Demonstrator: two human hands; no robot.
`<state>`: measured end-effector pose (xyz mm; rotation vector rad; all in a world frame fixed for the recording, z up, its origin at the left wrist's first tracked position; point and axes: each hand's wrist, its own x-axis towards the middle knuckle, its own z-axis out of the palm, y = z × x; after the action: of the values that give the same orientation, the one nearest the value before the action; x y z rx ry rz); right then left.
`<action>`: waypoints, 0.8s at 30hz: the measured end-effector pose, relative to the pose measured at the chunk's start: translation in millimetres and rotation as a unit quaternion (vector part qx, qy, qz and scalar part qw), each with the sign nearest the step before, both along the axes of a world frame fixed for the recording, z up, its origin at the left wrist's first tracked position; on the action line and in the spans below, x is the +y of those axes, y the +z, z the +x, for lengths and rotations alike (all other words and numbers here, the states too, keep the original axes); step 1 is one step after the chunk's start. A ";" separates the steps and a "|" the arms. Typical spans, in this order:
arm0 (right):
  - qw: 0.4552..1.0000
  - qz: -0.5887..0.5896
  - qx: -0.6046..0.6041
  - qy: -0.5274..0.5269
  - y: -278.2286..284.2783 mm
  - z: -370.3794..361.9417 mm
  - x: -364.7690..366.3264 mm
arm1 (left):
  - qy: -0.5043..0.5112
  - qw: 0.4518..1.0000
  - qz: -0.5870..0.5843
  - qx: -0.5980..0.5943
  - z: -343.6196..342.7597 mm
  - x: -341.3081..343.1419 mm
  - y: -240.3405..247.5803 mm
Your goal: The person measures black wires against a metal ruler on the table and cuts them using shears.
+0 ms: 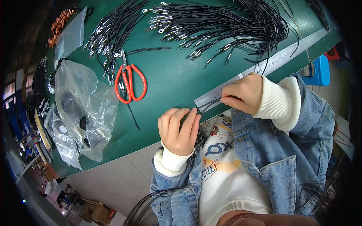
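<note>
A steel ruler (279, 60) lies slantwise along the near edge of the green table. A short stretch of black wire (209, 106) runs over its low-number end. My right hand (243, 93) is closed over the ruler, thumb and fingers pinching this wire. My left hand (179, 130) rests palm down at the ruler's end, its bent fingers apart and one fingertip beside the wire's tip. To the left lie red-handled scissors (130, 83), blades pointing away, over a few loose black wires (134, 116).
A large bundle of black wires (222, 22) with metal ring terminals spreads across the far side; a smaller bundle (113, 30) lies left of it. Clear plastic bags (85, 101) sit at the left, copper-coloured parts (60, 26) at the far left. A blue stool (319, 71) stands beyond the right edge.
</note>
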<state>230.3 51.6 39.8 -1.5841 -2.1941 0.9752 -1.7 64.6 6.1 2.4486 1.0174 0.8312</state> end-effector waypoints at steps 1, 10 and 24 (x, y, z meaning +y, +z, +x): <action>1.000 -0.004 0.001 -0.007 -0.1 -0.4 0.8 | -0.003 1.000 -0.006 0.006 -0.3 0.1 1.7; 0.999 -0.048 0.023 -0.012 0.2 6.9 3.8 | 0.011 1.000 -0.016 -0.022 -0.3 0.3 -6.5; 1.000 -0.027 0.008 0.006 -1.4 -5.1 8.2 | -0.020 0.999 -0.050 -0.010 0.1 5.6 1.4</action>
<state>225.2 59.8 38.5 -1.5824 -2.1862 1.0550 -1.6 70.2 7.5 2.3642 0.9755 0.7727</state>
